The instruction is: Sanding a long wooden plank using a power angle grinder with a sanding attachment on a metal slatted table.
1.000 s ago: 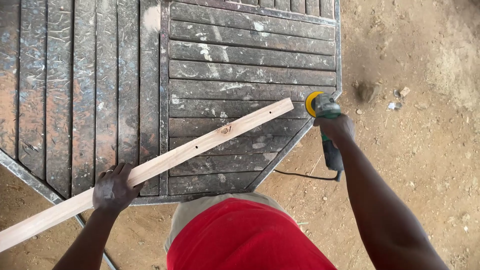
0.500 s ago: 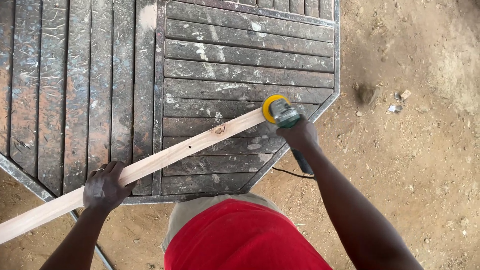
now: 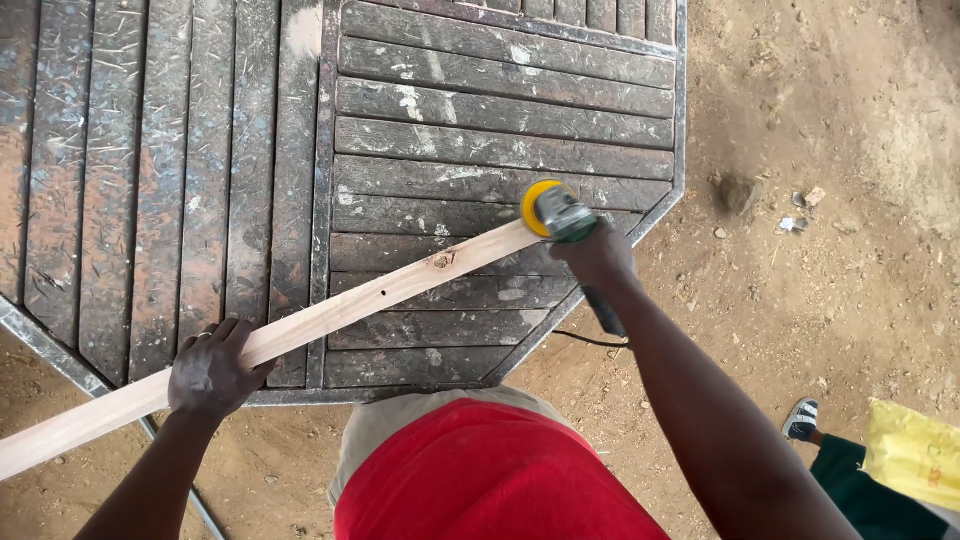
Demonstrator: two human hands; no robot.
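Slatted metal table (image 3: 500,90), dirt ground (image 3: 830,300)

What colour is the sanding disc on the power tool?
Yellow: the round sanding disc on the grey handheld power sander, head view.

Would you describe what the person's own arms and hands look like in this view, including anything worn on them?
Both arms are bare as far as the view shows, with no sleeves, gloves, watch or rings visible. The left hand is dusted with pale powder over the knuckles and fingers. The right hand and forearm look cleaner. A red garment covers the torso.
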